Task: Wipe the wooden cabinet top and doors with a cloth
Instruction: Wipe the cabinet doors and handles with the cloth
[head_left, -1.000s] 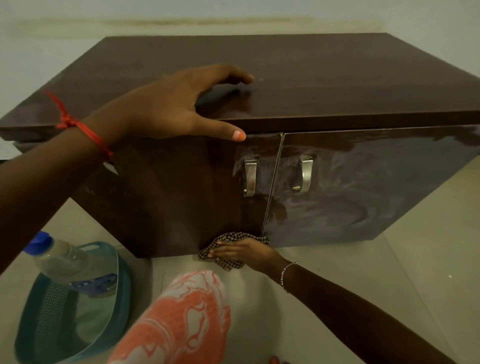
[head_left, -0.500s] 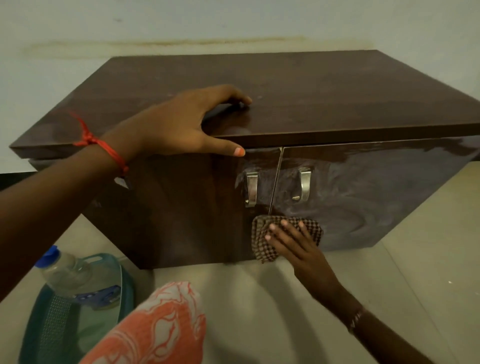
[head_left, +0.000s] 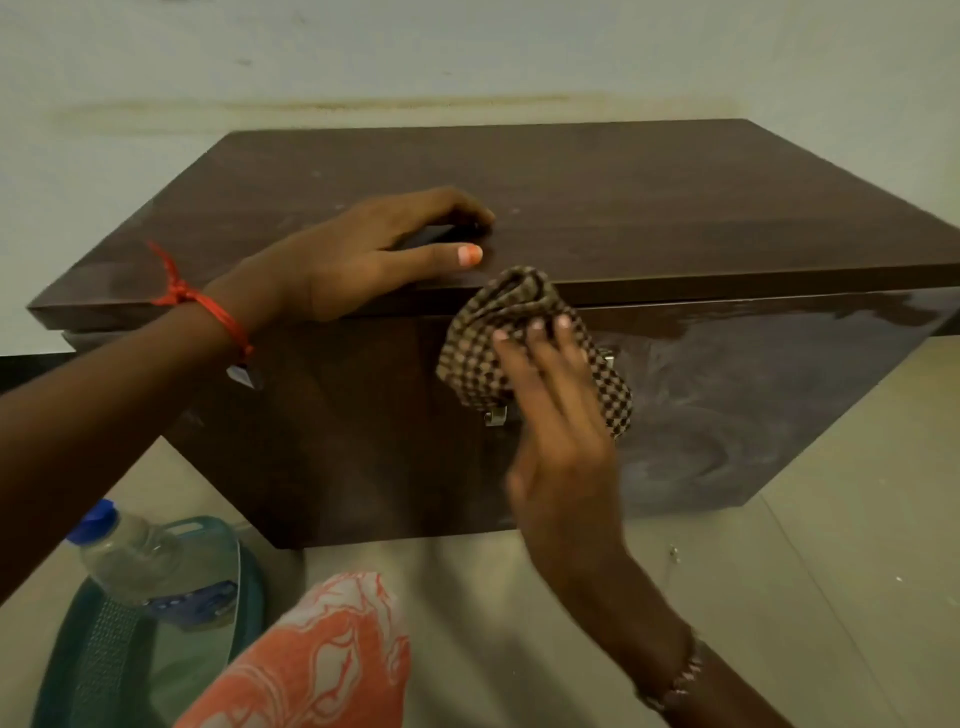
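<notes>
A low dark wooden cabinet (head_left: 649, 208) stands on the floor against a pale wall. My left hand (head_left: 363, 254) rests on the front edge of its top, fingers curled down on the wood, holding nothing. My right hand (head_left: 561, 415) presses a brown checked cloth (head_left: 498, 332) flat against the doors just under the top's edge, over the two metal handles. Only the lower tip of one handle (head_left: 496, 417) peeks out below the cloth. The right door (head_left: 753, 405) shows swirled wipe marks.
A teal plastic basket (head_left: 98, 654) sits on the floor at the lower left, holding a clear bottle with a blue cap (head_left: 130, 556). My knee in orange patterned fabric (head_left: 322, 660) is at the bottom centre. Tiled floor extends to the right.
My right hand carried the cloth from the bottom edge of the doors up to the handles and the top edge. My left hand stayed on the cabinet top.
</notes>
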